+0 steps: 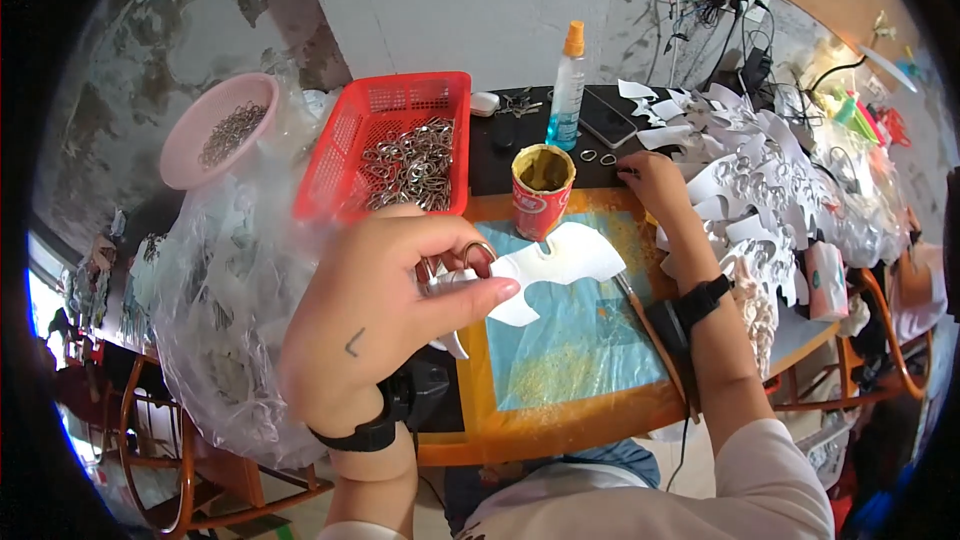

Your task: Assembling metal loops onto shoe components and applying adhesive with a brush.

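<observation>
My left hand (385,290) pinches a white cut-out piece (575,256) of curved, notched shape between thumb and fingers, above the work mat. A metal ring (479,252) shows at the same fingers, next to the white material. My right hand (655,183) reaches to the dark table top beyond the mat, its fingertips drawn together and lowered to the surface. What they hold, if anything, is too small to make out. Just left of those fingertips lie two loose metal rings, the nearer-left ring (588,155) and another ring (607,159).
A red can (540,205) of yellowish paste stands on the blue mat (560,370), with a brush (645,315) to its right. Behind are a spray bottle (568,90) and a red basket (345,145) of metal rings. White cut pieces (745,210) pile up at right; a plastic bag (220,320) lies left.
</observation>
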Demonstrator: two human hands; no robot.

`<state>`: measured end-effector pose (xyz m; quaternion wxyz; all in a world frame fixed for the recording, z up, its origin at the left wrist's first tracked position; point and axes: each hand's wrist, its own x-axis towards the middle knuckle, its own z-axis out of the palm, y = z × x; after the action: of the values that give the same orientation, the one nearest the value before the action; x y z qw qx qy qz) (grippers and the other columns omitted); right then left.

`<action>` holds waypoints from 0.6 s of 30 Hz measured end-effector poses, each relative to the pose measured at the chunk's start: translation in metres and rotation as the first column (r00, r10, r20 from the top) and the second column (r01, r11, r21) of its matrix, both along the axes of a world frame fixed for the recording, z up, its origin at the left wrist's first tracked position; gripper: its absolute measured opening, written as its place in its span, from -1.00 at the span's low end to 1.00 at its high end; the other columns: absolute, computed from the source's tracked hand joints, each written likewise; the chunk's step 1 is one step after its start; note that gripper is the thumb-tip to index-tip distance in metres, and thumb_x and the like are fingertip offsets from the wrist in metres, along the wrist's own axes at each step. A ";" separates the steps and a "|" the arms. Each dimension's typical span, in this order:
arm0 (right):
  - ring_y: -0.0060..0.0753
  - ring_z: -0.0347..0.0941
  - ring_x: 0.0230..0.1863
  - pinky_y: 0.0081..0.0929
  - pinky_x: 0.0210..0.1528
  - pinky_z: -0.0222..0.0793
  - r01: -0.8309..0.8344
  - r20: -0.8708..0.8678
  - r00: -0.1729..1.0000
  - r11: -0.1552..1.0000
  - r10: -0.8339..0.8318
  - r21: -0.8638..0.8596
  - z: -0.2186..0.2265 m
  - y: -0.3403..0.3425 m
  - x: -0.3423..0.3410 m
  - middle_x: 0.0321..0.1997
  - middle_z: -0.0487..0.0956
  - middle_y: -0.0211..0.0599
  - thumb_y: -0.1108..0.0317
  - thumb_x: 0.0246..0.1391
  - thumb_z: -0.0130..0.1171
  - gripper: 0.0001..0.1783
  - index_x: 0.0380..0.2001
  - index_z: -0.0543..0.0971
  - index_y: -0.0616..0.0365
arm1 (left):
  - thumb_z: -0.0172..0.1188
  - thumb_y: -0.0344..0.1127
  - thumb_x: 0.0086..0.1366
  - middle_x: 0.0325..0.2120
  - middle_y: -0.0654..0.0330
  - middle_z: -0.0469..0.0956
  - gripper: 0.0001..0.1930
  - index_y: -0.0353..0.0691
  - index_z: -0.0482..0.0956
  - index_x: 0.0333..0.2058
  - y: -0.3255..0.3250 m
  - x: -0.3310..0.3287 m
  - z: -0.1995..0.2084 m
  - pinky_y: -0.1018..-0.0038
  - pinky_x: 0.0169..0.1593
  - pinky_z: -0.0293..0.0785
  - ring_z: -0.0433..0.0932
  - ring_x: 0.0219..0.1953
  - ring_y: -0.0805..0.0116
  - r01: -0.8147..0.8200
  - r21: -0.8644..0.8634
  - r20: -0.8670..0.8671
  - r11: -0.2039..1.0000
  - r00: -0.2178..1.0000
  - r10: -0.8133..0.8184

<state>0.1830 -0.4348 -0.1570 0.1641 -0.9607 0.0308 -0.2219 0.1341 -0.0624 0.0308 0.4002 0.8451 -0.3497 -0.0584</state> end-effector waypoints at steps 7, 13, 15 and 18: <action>-0.05 0.52 -0.23 -0.24 -0.17 0.43 0.026 0.019 0.999 0.999 -0.027 0.040 -0.005 -0.004 0.004 -0.31 0.59 -0.20 0.37 -0.14 0.29 -0.82 -0.36 0.63 0.08 | 0.33 -0.17 0.09 -0.52 0.17 0.46 -0.69 -0.34 0.55 -0.38 -0.014 0.016 -0.018 0.47 -0.32 0.34 0.39 -0.44 0.38 0.091 -0.075 -0.077 0.993 0.992 -0.097; -0.06 0.52 -0.28 -0.23 -0.25 0.40 0.096 0.037 0.994 0.987 -0.101 0.127 -0.006 0.000 0.002 -0.33 0.59 -0.20 0.39 -0.20 0.31 -0.84 -0.47 0.57 0.12 | 0.39 -0.26 0.06 -0.43 0.29 0.45 -0.73 -0.28 0.55 -0.35 -0.020 0.016 -0.017 0.54 -0.23 0.30 0.39 -0.36 0.52 0.169 -0.035 -0.189 0.985 0.967 -0.173; -0.05 0.52 -0.29 -0.22 -0.26 0.40 0.099 0.054 0.993 0.988 -0.106 0.118 -0.009 0.000 0.002 -0.35 0.59 -0.19 0.39 -0.20 0.32 -0.84 -0.48 0.55 0.12 | 0.39 -0.27 0.07 -0.42 0.28 0.44 -0.74 -0.26 0.55 -0.35 -0.020 0.017 -0.020 0.56 -0.23 0.30 0.39 -0.35 0.53 0.141 -0.030 -0.246 0.990 0.958 -0.144; -0.03 0.52 -0.32 -0.20 -0.29 0.40 0.117 0.077 0.989 0.986 -0.127 0.116 -0.011 -0.004 0.005 -0.40 0.59 -0.17 0.39 -0.22 0.32 -0.83 -0.49 0.54 0.12 | 0.37 -0.31 0.10 -0.42 0.30 0.44 -0.75 -0.26 0.54 -0.30 -0.020 0.022 -0.023 0.59 -0.23 0.31 0.38 -0.33 0.56 0.178 -0.016 -0.128 0.984 0.976 -0.179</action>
<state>0.1878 -0.4384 -0.1685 0.2045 -0.9362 0.0948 -0.2698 0.1562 -0.0821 0.0073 0.4167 0.8039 -0.3978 -0.1478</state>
